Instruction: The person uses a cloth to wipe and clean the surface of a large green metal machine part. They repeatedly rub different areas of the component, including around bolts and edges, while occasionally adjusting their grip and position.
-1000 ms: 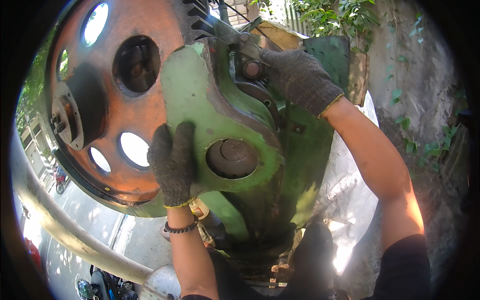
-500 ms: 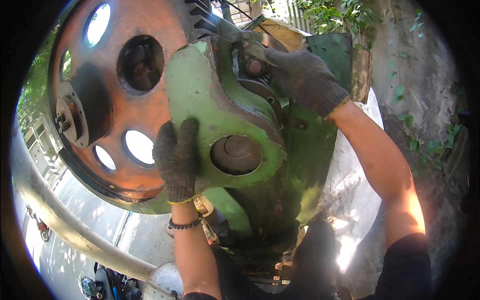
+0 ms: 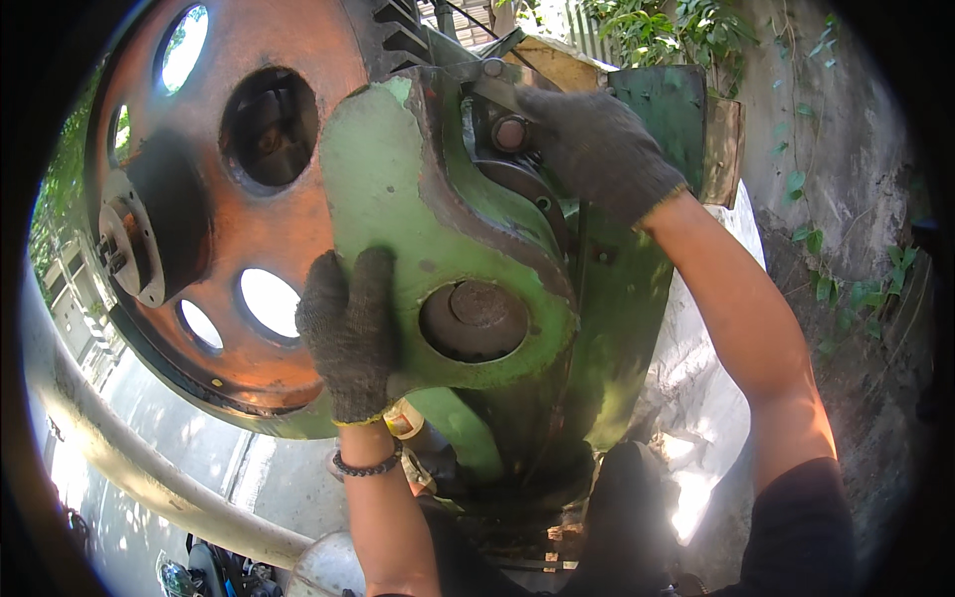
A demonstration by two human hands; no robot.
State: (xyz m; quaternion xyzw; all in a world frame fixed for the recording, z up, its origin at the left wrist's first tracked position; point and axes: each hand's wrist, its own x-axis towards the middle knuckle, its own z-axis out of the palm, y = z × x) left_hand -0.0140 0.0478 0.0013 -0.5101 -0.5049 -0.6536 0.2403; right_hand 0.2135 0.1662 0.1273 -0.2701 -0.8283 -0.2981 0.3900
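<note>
Metal link (image 3: 493, 94) sits just right of the top of the green plate (image 3: 376, 164), above the round bolt head (image 3: 510, 133), its long axis slanting down rightward to the fingertips of your right hand (image 3: 602, 149). That hand is nearer; whether its fingers pinch the link, I cannot tell. Your left hand (image 3: 348, 333) lies lower, fingers extended against the plate's left side.

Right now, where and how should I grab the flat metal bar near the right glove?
Probably pinch the flat metal bar at its lower right end, coming from where the right hand is: the bar slants that way, and a round bolt head crowds it below.
</note>
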